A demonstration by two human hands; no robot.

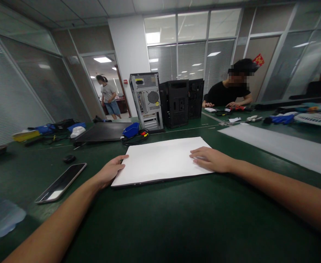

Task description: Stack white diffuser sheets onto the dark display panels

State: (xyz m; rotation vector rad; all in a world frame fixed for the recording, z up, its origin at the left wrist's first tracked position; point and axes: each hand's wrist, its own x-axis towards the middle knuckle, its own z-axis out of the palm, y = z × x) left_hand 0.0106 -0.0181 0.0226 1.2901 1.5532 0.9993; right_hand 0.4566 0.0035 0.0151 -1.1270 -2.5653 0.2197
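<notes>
A white sheet (160, 160) is lying flat on the green table (177, 219), straight ahead of the person; the left hand (109, 171) is touching its left edge, fingers loosely curled, thumb lying along the edge, gripping nothing that I can tell; the right hand (209, 159) is resting palm down on the sheet's right corner, fingers spread flat; a phone (62, 182) is lying to the left, apart from the sheet; computer towers (166, 100) are standing behind; a co-worker (228, 93) is sitting at the far side.
</notes>
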